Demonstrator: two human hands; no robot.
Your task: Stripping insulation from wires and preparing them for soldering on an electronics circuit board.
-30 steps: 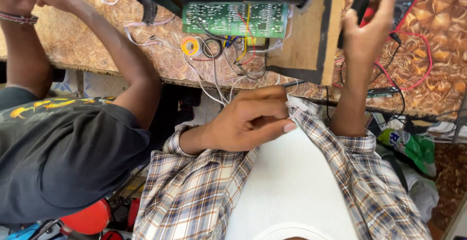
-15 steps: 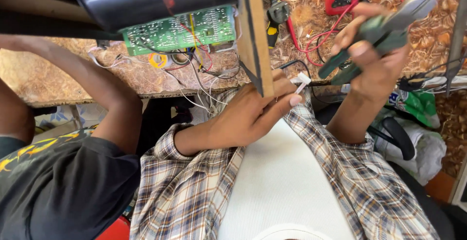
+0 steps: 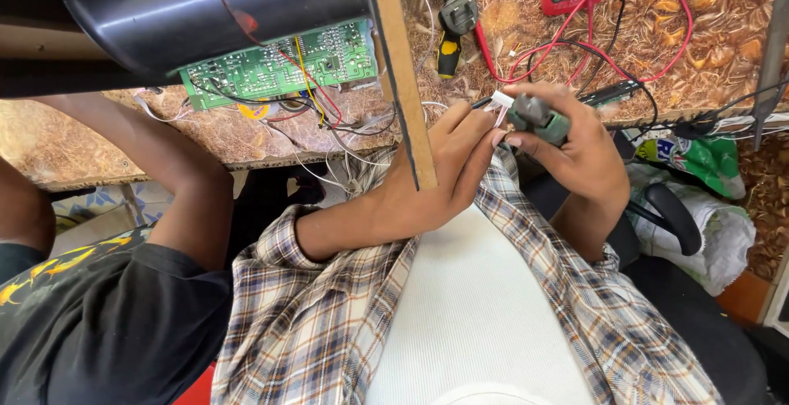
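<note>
Fingers of left hand (image 3: 440,171) pinch white connector (image 3: 501,101); right hand (image 3: 575,146) grips green-handled tool (image 3: 538,117).

R hand (image 3: 575,154) w/ green-handled pliers (image 3: 538,117) came down from up high, now just beside L hand (image 3: 448,171) at small white connector (image 3: 501,101). L fingers moved up to pinch it.

Small white connector (image 3: 502,101) pinched beside green-handled pliers (image 3: 538,117), above the table edge.
</note>
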